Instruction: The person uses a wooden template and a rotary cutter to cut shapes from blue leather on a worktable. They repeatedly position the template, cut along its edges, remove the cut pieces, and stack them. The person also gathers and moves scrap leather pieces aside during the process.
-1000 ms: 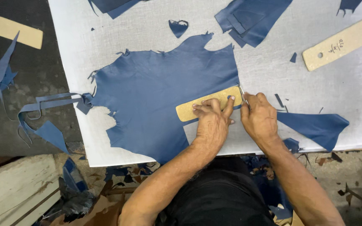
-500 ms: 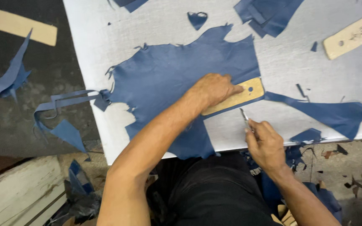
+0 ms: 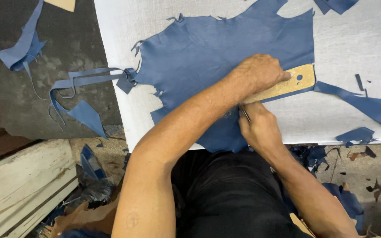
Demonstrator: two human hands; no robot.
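Head view
Left hand [image 3: 261, 72]: fingers pressed flat on the template [image 3: 287, 86], pinning it to the leather [image 3: 208, 53].
Right hand [image 3: 259, 128]: fingers closed round a thin blade [image 3: 244, 113], its tip at the template's near edge.
Leather: blue hide spread on the white table [image 3: 345, 48].
Template: tan strip with a hole near its far end.
Scraps [image 3: 80, 88]: blue offcuts hanging off the table's left edge.
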